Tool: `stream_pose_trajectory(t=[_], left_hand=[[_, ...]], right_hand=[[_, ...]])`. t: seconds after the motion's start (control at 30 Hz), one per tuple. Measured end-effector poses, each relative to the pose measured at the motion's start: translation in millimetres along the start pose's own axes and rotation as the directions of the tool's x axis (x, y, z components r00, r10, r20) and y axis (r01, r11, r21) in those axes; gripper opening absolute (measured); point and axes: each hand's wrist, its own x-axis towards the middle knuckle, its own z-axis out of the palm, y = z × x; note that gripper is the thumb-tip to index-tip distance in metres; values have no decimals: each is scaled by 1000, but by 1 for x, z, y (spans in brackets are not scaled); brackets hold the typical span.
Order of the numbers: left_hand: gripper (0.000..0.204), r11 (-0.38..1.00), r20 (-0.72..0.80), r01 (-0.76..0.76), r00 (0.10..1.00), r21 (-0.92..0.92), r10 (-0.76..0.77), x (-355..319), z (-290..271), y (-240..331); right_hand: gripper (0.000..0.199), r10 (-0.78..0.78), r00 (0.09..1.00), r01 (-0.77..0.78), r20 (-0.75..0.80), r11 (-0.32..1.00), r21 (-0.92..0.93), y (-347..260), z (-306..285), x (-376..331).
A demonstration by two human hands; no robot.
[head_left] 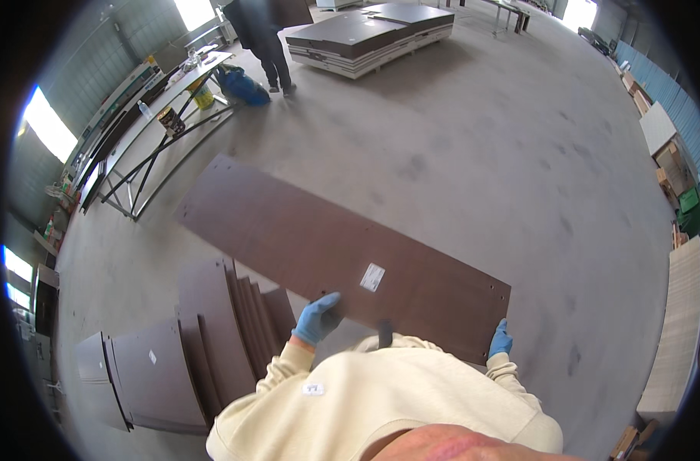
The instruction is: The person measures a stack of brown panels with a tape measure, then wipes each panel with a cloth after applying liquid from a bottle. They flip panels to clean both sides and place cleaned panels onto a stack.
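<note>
A long dark brown panel [311,238] with a white label and small holes near its ends lies across my front, its far end reaching up to the left. My left hand [317,318], in a blue glove, grips the near long edge around its middle. At the right end, my right hand [501,338], also gloved in blue, holds the short edge near the corner. Part of each hand's fingers is hidden by the panel. Just left of me stand stacks of similar brown panels [152,361], some set at different heights.
A metal-framed workbench [154,115] with a can [170,121] and a bottle stands at the upper left. Beyond it, a person in dark clothes [269,46] stands by a blue bag [242,86]. A large panel stack [369,38] lies at the back. Boards [676,323] line the right wall.
</note>
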Motion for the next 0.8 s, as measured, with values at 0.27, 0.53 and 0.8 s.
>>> stream_pose_trajectory(t=[0.27, 0.53, 0.8], left_hand=[[44, 954, -100, -178, 982, -242, 158, 121, -49, 144], [39, 902, -184, -207, 972, -379, 145, 264, -131, 384], [40, 895, -254, -339, 929, -291, 269, 393, -199, 632]], right_hand=[[83, -261, 940, 319, 220, 900, -297, -276, 223, 68], [81, -305, 899, 403, 313, 856, -324, -520, 490, 30], [82, -271, 882, 387, 386, 883, -265, -698, 717, -47]])
